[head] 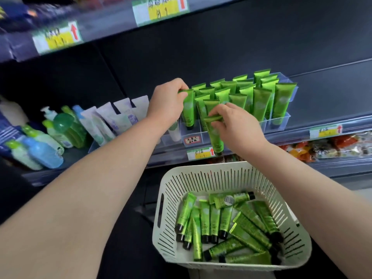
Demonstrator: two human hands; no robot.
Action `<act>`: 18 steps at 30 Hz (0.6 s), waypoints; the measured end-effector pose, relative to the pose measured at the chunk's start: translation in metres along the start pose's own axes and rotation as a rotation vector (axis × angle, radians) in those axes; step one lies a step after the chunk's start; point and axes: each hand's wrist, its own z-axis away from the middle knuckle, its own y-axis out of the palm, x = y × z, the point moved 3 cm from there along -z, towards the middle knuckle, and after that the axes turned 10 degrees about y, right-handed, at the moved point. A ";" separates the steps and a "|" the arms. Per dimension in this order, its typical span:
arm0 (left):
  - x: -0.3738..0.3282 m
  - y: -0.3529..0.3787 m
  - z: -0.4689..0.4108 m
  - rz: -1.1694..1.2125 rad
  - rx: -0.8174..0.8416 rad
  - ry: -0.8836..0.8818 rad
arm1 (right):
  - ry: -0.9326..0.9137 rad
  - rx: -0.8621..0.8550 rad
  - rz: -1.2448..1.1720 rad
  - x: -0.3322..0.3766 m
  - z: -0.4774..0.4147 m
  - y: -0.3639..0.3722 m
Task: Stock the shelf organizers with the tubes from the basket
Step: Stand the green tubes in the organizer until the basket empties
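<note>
Left fingers [182,93]: curled with the thumb round the flat crimped end of a glossy green plastic tube with a black cap [189,109]; the left hand [167,101] is raised to the shelf.
Left-held tube: upright, cap down, in the front left compartment of the clear plastic shelf organizer [281,120], its cap behind the front wall.
Right fingers [217,115]: pinched on the crimped end of a second green tube [215,135]; the right hand [236,125] is just in front of the organizer.
Second green tube: hanging cap down outside the organizer, in front of its front wall, the cap beside the yellow price tag [201,154] on the shelf edge.
Stocked tubes [259,101]: many of the same green tubes standing cap down in rows in the organizer's compartments.
Organizer label: small handwritten white sticker [191,140] on the front wall, too blurred to read.
Basket: pale slotted plastic basket [161,234] below the shelf, between the forearms.
Basket tubes [213,218]: more than a dozen green tubes lying loose on its floor at mixed angles, some overlapping.
Left of the organizer: pale lilac pouches [120,115], then green and blue plastic bottles [40,146].
Lower shelf, right: bright snack packets [332,148], blurred.
</note>
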 end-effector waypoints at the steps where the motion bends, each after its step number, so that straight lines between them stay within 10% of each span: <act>1: 0.004 0.004 -0.005 -0.024 0.029 0.001 | -0.001 0.003 0.001 0.000 -0.003 0.001; 18: 0.017 0.021 -0.009 -0.279 0.144 0.083 | -0.035 -0.010 0.028 0.009 -0.030 0.000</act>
